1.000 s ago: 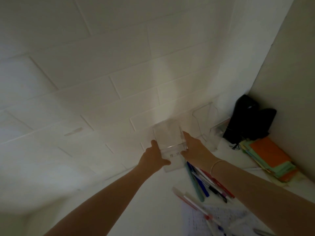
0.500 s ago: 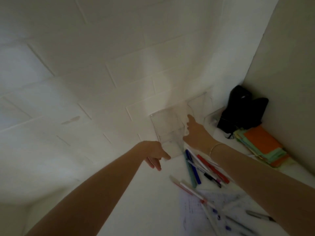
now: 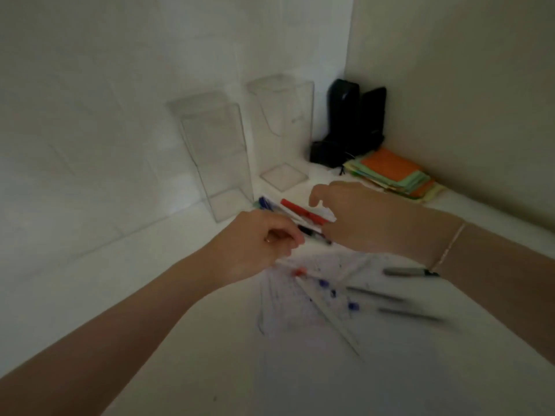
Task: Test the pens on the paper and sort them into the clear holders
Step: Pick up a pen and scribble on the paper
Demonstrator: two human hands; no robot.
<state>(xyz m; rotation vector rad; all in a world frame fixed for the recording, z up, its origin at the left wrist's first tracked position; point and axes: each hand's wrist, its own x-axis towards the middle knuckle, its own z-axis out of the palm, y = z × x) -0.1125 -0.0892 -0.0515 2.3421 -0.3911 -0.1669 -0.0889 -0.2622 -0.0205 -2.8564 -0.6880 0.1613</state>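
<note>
- Left hand point(image 3: 258, 238) and right hand point(image 3: 357, 217) over the pen pile point(image 3: 300, 214) on the worktop point(image 3: 180, 340).
- Two holders behind the hands: near holder point(image 3: 216, 157) left, far holder point(image 3: 282, 130) right.
- Paper point(image 3: 306, 298) with loose pens point(image 3: 411, 271) before the hands.
- Paper stack point(image 3: 393, 172) behind right hand.

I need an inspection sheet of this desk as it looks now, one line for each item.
Surface: white desk, bare at left.
Job's things: two clear holders, both upright and empty; red pen and other pens in a pile; scribbled paper with blurred pens on it.
Clutter: coloured paper stack; black object in corner.
Hands: left hand curled at the pile, hold unclear; right hand over the pens, fingers loose.
Cables: nothing seen.
Surroundings: white walls.
</note>
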